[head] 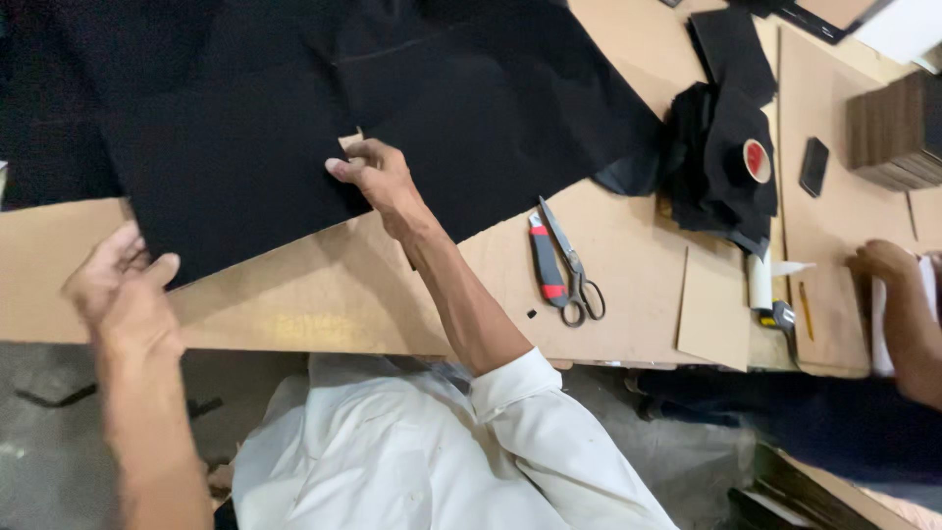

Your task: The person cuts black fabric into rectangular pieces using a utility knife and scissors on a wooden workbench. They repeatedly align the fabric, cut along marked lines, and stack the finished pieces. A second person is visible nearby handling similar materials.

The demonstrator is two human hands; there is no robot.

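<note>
Your big sheet of black fabric (294,118) covers the far left of the cardboard-topped table (324,294), its slanted near edge running from the left end up toward the middle. You look to be mid-way through laying it out flat; the next move, as I judge it, calls for both hands to hold the edge evenly so the cloth does not bunch.

Your right hand (378,182) lies flat, fingers spread and pressing on the fabric's near edge, just beside a small notch cut in it. Your left hand (123,280) sits at the fabric's near-left corner, fingers curled; whether they pinch the cloth I cannot tell.

Toward the table's right end lie a heap of black offcuts (721,167), scissors (574,265) and a red-and-black utility knife (547,265) side by side. Another person's hand (883,263) rests at the right edge.
</note>
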